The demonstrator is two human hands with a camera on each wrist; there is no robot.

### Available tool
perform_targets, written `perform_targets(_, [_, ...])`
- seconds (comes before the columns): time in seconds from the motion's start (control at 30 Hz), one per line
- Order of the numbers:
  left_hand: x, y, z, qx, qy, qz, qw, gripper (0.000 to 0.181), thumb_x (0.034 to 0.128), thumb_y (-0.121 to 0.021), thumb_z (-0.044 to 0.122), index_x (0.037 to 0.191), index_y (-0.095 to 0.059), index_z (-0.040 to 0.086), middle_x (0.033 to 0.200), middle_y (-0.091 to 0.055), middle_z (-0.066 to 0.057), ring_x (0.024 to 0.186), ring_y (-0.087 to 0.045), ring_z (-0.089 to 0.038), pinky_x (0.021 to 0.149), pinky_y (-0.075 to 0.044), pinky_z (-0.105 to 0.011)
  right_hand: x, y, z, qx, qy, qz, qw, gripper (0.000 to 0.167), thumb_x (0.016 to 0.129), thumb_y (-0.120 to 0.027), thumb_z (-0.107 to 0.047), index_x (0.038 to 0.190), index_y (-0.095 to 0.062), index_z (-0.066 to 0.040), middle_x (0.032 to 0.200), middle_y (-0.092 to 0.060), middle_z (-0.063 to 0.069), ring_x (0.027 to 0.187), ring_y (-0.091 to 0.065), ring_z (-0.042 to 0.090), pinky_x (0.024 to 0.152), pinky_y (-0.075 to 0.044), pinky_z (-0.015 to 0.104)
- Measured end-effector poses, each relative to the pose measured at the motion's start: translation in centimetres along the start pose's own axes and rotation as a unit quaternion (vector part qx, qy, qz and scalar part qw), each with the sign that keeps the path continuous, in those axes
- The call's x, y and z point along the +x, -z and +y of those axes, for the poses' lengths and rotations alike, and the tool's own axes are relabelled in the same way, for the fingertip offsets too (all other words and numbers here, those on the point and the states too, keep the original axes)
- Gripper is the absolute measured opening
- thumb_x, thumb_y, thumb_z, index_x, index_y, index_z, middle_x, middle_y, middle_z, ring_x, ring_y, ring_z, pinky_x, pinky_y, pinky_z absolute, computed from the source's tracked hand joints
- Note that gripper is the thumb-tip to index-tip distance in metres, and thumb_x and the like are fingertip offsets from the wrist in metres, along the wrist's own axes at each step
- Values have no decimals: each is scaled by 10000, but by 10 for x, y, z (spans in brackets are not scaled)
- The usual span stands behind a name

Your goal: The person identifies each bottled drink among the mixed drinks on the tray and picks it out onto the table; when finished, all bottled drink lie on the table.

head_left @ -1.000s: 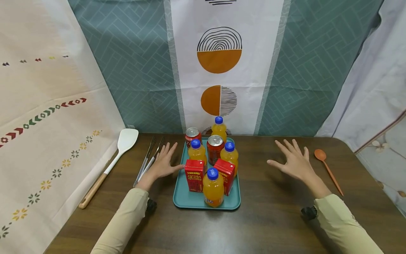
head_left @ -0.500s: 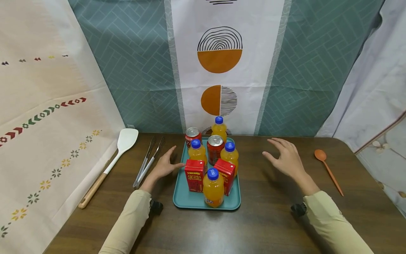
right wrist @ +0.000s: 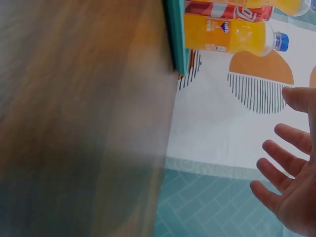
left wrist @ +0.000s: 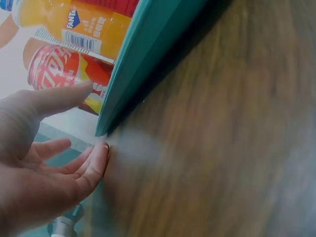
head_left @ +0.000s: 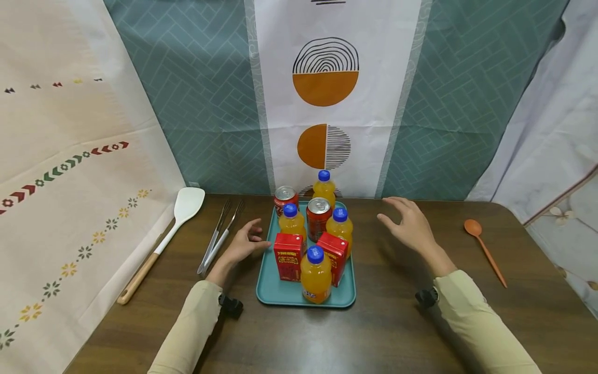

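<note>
A teal tray (head_left: 275, 292) bears orange-drink bottles with blue caps, among them the front bottle (head_left: 315, 279). Two red drink cartons, one at the left (head_left: 288, 259), and two red cans, one in the middle (head_left: 318, 223), stand with them. Just left of the tray is my left hand (head_left: 240, 245), fingers loosely bent and thumb pointing to the tray's left rim; whether it touches is unclear. In the left wrist view, that hand (left wrist: 44, 163) holds nothing. My right hand (head_left: 411, 226) hovers right of the tray, apart from it, fingers spread in the right wrist view.
At the left lie a white spatula (head_left: 187, 205) with a wooden handle and metal tongs (head_left: 217, 239). An orange spoon (head_left: 485, 249) lies at the right. Cloth hangings (head_left: 224, 104) stand behind the brown table (head_left: 383, 332).
My right hand has moved left toward the tray. The left hand's fingers have drawn in from a wide spread and bent, staying at the tray's left side. The tray has not moved.
</note>
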State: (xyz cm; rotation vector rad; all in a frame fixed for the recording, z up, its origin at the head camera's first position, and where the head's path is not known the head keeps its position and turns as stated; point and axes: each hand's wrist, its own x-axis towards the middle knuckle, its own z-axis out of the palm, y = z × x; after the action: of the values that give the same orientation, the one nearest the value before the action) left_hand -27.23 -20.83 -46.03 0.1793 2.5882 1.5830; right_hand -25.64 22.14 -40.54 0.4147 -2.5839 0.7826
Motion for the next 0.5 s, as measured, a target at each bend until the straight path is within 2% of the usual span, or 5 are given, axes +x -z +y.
perform_targets(0.17, [1, 1, -5, -83, -39, 113, 9999, 782, 812, -754, 53, 1470, -341, -37, 1273, -517, -300, 1023, -578, -323, 775, -467, -199, 18, -6, -11, 309, -14, -5, 9995, 480, 916, -665, -264, 1323, -574, -25, 1339, -564, 216, 1241, -504, 420, 1035, -391, 600])
perform_targets(0.4, [-3, -2, -10, -469, 116, 85, 9988, 765, 822, -738, 43, 1474, -343, -27, 1246, -526, -280, 913, -541, -153, 725, -455, -163, 43, -12, -31, 778, 28, -49, 9970, 472, 918, -671, -203, 1326, -563, 8, 1268, -584, 240, 1092, -555, 380, 931, -487, 535])
perform_targets(0.5, [-2, -5, -10, -606, 103, 33, 9981, 750, 822, -733, 36, 1465, -353, -33, 1214, -532, -261, 872, -518, -104, 714, -452, -157, 55, -12, -39, 918, -7, -116, 9957, 470, 918, -672, -193, 1325, -560, 15, 1276, -585, 237, 1113, -557, 381, 948, -494, 531])
